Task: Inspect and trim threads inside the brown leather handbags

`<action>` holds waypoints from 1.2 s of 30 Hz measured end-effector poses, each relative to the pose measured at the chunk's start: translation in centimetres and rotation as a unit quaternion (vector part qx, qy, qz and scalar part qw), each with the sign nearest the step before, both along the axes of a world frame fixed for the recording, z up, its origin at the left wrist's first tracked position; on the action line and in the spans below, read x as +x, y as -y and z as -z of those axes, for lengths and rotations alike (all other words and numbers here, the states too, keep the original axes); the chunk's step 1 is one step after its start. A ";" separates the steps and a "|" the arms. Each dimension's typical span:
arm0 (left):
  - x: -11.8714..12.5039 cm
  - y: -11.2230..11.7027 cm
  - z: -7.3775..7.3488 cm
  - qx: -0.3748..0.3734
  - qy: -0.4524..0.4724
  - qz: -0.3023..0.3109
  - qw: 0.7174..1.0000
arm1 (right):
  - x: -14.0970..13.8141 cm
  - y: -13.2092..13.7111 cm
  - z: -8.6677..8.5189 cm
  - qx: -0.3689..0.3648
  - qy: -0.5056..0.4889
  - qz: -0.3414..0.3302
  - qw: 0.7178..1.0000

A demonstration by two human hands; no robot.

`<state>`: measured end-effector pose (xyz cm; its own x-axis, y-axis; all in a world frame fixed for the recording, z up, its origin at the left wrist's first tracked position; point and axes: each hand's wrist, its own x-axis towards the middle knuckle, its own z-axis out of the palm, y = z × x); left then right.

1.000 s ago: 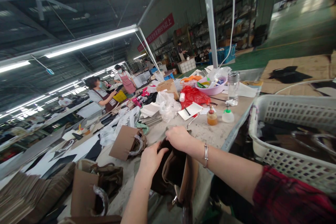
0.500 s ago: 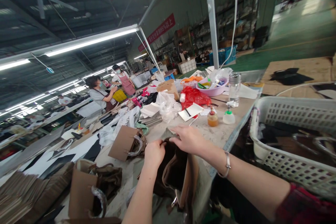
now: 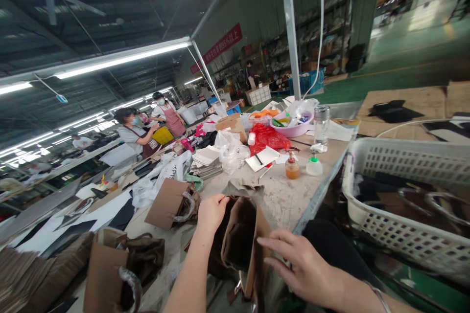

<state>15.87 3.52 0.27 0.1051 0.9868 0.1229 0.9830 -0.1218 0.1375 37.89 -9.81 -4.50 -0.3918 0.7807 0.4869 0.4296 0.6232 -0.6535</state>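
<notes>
Head view, bag [image 3: 240, 239], basket [image 3: 398, 234], bottles [image 3: 293, 169] beyond

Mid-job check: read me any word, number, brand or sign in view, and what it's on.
"95%以上": the end of the red banner on the back wall; its earlier characters are too blurred to read surely.
Dark lettering on the white bag: too creased and small to read.
Pale print on the brown apron: too small to read.

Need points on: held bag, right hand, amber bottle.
Held bag [image 3: 239, 239]: head view, on its dark inner lining.
Right hand [image 3: 304, 260]: head view, on the back of the hand.
Amber bottle [image 3: 293, 171]: head view, on its body.
</notes>
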 end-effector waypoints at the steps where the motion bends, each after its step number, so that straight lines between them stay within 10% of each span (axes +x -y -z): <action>1: 0.1 0.0 -0.1 -0.001 -0.006 -0.003 1.000 | -0.2 0.4 0.1 -0.005 0.008 -0.011 1.000; 15: 0.6 -1.1 -1.0 -0.020 -0.032 0.018 0.999 | -4.2 1.5 0.0 0.066 0.268 -0.111 0.955; 23: -1.6 -1.2 -1.9 -0.028 0.007 -0.025 0.999 | -3.9 1.8 0.2 -0.033 0.176 0.018 0.984; 29: -6.2 1.0 -2.7 -0.080 0.113 -0.105 0.985 | 0.0 -4.0 1.1 -0.017 0.058 0.079 0.995; 36: -10.7 3.0 -1.8 -0.088 0.258 -0.179 0.945 | -0.1 -7.2 -1.2 -0.044 0.040 -0.008 0.998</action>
